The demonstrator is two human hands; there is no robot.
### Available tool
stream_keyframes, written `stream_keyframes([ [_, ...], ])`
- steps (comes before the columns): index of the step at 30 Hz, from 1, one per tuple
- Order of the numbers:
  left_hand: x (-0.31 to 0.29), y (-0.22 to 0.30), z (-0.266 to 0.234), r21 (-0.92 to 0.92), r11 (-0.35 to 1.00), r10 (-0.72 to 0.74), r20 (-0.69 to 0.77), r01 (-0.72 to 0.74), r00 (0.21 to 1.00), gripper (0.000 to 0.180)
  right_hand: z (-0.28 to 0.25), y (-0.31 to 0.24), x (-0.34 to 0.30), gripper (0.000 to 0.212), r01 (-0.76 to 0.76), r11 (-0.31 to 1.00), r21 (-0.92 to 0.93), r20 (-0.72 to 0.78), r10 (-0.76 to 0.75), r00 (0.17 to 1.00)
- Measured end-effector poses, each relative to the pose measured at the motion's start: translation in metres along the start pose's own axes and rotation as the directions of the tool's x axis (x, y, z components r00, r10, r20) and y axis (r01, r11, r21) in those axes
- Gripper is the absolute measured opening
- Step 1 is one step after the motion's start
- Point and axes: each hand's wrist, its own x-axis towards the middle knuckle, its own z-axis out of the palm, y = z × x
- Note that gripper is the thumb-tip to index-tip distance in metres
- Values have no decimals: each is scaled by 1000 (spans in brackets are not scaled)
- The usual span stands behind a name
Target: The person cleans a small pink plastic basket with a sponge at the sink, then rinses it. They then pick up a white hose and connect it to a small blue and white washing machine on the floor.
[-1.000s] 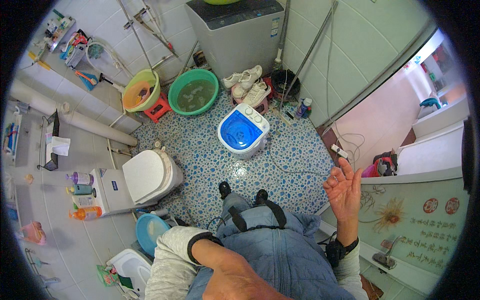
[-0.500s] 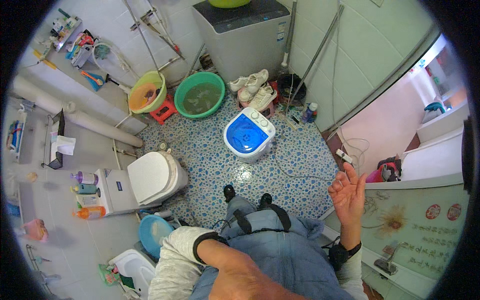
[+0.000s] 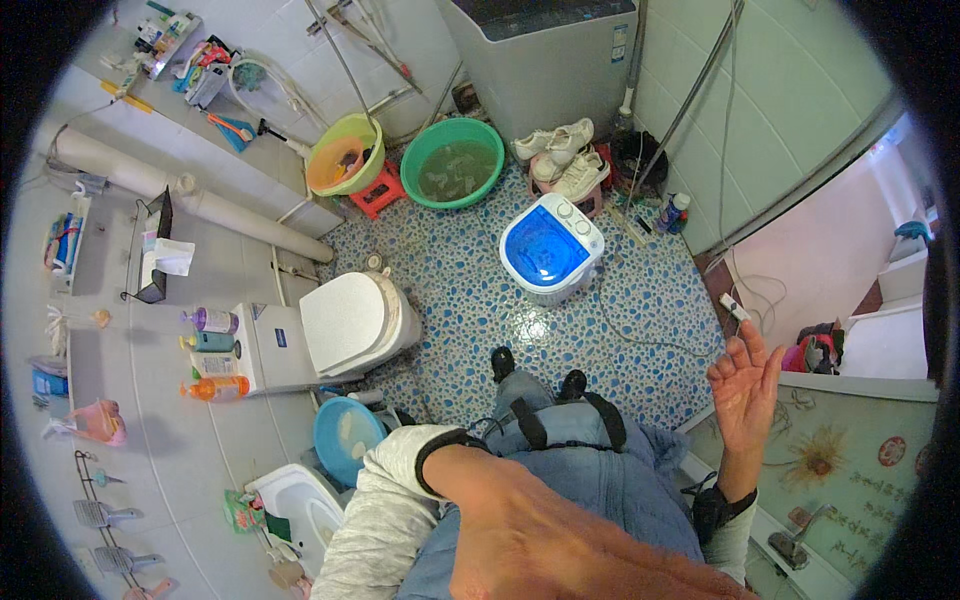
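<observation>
Stretching across the near edge, the left hand (image 3: 570,535) reaches farther right than a moment ago, back uppermost; its fingertips aren't clear, so I can't tell how far it's open or whether it has hold of anything. Over on the right, the right hand (image 3: 745,390) keeps its pose: raised, palm showing, fingers loosely curled, nothing in it. Just past its fingertips in view lies a white power strip (image 3: 735,307). And the whole room slides rightward, likely the head turning left; nothing on the floor seems handled. Farther out, the small washer (image 3: 550,248) with the blue top stands mid-floor, neither hand touching it. On the far side sit white shoes (image 3: 582,177), a green basin (image 3: 453,204) of water to their left, and a big grey washing machine (image 3: 560,80) behind.
</observation>
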Motion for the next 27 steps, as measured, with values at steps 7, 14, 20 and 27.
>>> stream_keyframes([
  [7, -1, 2, -24, -124, 975, -173, 91, 183, 981, 60, -7, -2, 2, 57, -7, 1000, -3, 54, 7, 999],
  [14, -21, 14, -92, -187, 882, -470, -422, 433, 775, 27, -10, -6, 3, 57, 8, 998, 58, 7, -9, 1000],
  [20, -57, 22, -134, -420, 809, -587, -592, 411, 552, 28, -5, -7, 2, 57, 6, 1000, 17, 3, -6, 1000],
  [27, -55, 24, -129, -420, 810, -586, -589, 408, 556, 25, -5, -5, 6, 56, 1, 1000, -14, 0, -1, 1000],
])
